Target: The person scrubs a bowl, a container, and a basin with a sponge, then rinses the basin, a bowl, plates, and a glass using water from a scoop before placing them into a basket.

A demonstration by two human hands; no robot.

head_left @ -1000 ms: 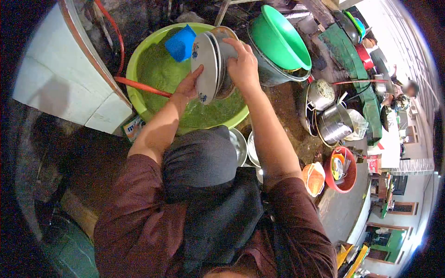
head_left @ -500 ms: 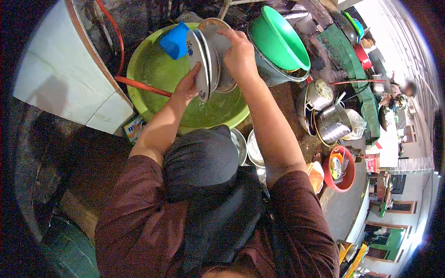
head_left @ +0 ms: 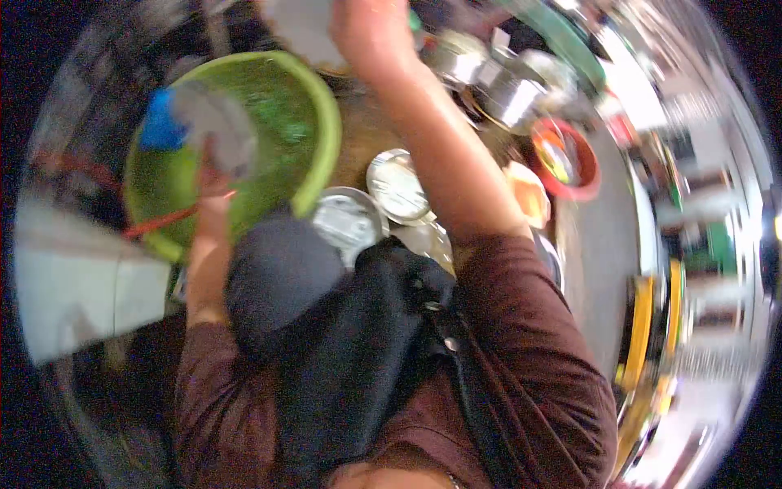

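Observation:
My left hand [head_left: 211, 173] is closed on a small stack of plates [head_left: 220, 122], blurred, over the green basin [head_left: 324, 155] of water. A blue cup or scoop [head_left: 161, 122] is in the basin beside the plates. At the top edge of the view is my right hand [head_left: 373, 37], its fingers partly cut off and blurred. A large pale plate [head_left: 305, 33] with a brownish rim is at that hand and appears gripped by it, to the right of the basin.
A red hose [head_left: 159, 222] runs over the basin's left rim. Round metal dishes [head_left: 349, 218] and a white-looking dish [head_left: 397, 186] lie on the ground near my knees. Metal pots [head_left: 509, 94] and a red basin [head_left: 585, 191] holding small items stand at the right.
My right hand has moved away from the left, taking the brown-rimmed plate with it. The left hand still has the other plates over the basin. The whole view has turned right.

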